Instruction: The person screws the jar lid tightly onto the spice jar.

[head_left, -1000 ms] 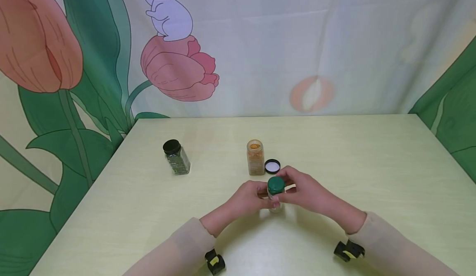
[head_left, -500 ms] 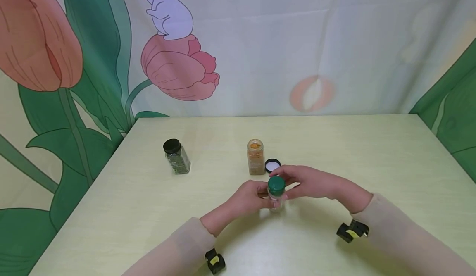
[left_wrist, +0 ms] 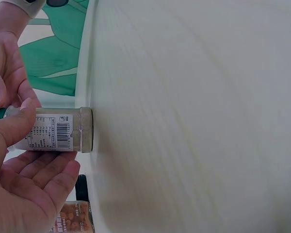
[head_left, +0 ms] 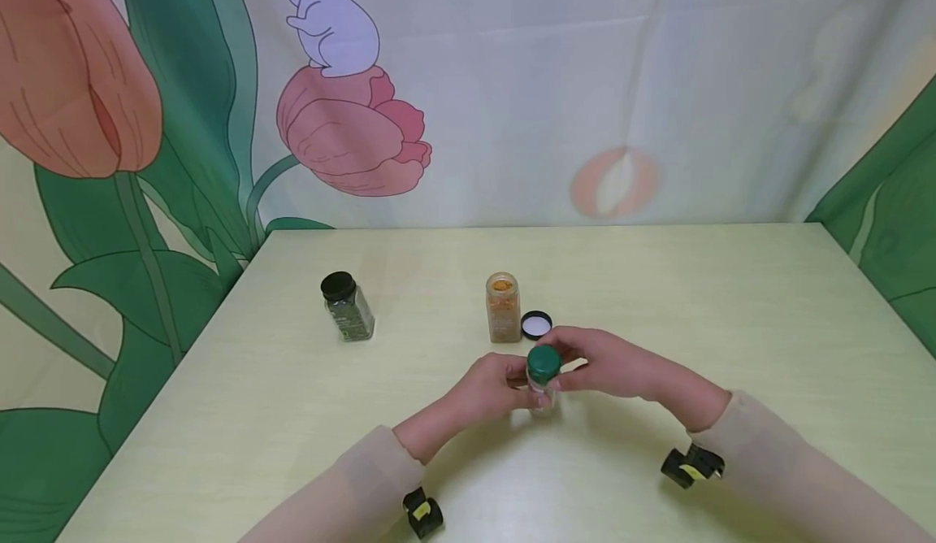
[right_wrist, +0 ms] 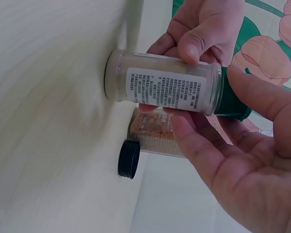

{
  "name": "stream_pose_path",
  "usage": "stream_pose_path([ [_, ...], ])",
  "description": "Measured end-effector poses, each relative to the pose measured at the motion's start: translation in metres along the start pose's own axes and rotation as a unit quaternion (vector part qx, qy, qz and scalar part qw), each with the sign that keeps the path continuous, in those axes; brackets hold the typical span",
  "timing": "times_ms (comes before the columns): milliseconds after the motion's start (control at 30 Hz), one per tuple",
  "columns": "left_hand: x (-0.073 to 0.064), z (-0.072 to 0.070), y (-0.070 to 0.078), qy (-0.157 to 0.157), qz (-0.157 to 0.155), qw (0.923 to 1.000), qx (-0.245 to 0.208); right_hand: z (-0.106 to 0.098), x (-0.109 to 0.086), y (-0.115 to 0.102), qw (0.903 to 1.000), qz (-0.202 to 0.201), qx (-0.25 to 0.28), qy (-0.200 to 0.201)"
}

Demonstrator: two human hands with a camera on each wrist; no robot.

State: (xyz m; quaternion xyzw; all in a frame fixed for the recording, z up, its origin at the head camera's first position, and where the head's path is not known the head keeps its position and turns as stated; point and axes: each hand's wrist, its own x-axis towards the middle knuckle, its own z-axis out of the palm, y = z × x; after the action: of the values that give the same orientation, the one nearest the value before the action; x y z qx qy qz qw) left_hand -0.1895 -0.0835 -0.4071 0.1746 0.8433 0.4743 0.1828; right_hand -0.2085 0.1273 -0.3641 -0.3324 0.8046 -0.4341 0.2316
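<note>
A clear spice jar point(right_wrist: 165, 85) with a green cap point(head_left: 543, 363), a printed label and pale powder inside stands upright on the table in front of me. My left hand point(head_left: 491, 388) grips its body, thumb on the near side and fingers behind. From the other side my right hand point(head_left: 603, 362) pinches the green cap, with its thumb lying on the cap in the right wrist view. Just beyond stands an uncapped jar point(head_left: 503, 311) of orange-brown seasoning. A black lid point(head_left: 537, 326) lies beside that jar, its white inside facing up.
A third jar point(head_left: 351, 315) with a black cap and dark green herbs stands on the left part of the pale table point(head_left: 731, 299). Behind the table hangs a cloth point(head_left: 512, 104) printed with flowers and a white animal.
My right hand has loosened from the cap, turned and shifted slightly right, then come back onto the cap. My left hand and the jars stay where they were.
</note>
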Motion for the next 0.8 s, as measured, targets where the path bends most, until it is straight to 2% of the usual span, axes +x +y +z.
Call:
stream_pose_path([
  [433,0.000,0.000,0.000,0.000,-0.002,1.0000,0.000,0.012,-0.003,0.003,0.9985,0.007,0.004,0.055],
  [800,0.000,0.000,0.002,0.002,-0.010,0.9999,0.006,0.016,-0.004,0.007,0.9967,0.019,-0.002,0.079],
])
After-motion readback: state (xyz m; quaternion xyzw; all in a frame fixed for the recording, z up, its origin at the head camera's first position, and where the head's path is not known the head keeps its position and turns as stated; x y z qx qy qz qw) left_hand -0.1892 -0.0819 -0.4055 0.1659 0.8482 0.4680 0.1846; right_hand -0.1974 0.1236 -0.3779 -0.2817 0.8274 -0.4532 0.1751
